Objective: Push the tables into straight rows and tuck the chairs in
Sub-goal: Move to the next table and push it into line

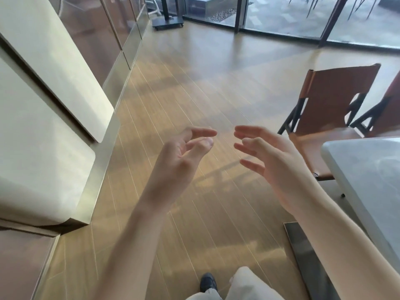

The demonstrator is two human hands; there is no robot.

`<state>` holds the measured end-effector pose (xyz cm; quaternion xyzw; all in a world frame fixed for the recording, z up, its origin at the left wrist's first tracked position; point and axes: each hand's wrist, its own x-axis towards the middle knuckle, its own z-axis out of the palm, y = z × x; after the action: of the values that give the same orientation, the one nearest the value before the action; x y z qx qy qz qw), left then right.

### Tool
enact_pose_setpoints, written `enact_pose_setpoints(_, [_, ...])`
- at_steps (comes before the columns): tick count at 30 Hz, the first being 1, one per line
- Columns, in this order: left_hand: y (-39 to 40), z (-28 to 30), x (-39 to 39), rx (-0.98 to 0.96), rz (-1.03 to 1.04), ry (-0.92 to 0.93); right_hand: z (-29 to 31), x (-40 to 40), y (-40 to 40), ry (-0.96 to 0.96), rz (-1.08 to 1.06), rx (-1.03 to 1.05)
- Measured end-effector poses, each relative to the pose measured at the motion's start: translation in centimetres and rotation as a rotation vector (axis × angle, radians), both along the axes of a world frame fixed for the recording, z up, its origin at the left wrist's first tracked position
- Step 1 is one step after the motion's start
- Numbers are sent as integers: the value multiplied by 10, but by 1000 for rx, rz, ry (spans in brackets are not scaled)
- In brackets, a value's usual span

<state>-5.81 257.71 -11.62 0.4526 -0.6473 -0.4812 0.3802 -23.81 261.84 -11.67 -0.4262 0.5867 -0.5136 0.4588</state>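
Your left hand [181, 152] and your right hand [270, 156] are both up in front of you, over the brown wooden plank floor [194, 87]. The two hands face each other with a small gap between the fingertips. The fingers are bent a little and loose. Each grip is released and holds nothing.

The white worktop with a rounded corner [368, 169] is at your right side, near your right arm but not touching it. Just behind it stands an orange-brown chair with a black metal frame [333, 109]. Its seat sits close to the worktop's edge, and its back is turned away from you. Part of a second chair like it [389, 109] shows at the right edge.

On your left is a cream cabinet wall with dark gaps [43, 105]. Far ahead are big glass windows with dark frames [281, 16] and a black stand on a flat base [167, 22]. Your dark shoe [208, 282] is on the floor below.
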Motion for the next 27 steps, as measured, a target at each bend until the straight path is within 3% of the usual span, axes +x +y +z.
enact_pose_setpoints(9, [-118, -16, -68, 12, -128, -43, -17, -63, -100, -18, -113, 21])
enact_pose_setpoints(19, [-310, 9, -210, -42, -211, -69, -4, -196, -262, -53, -209, -2])
enact_pose_setpoints(27, [-396, 13, -295, -2, -279, -72, 12, -278, -361, -47, -228, -26])
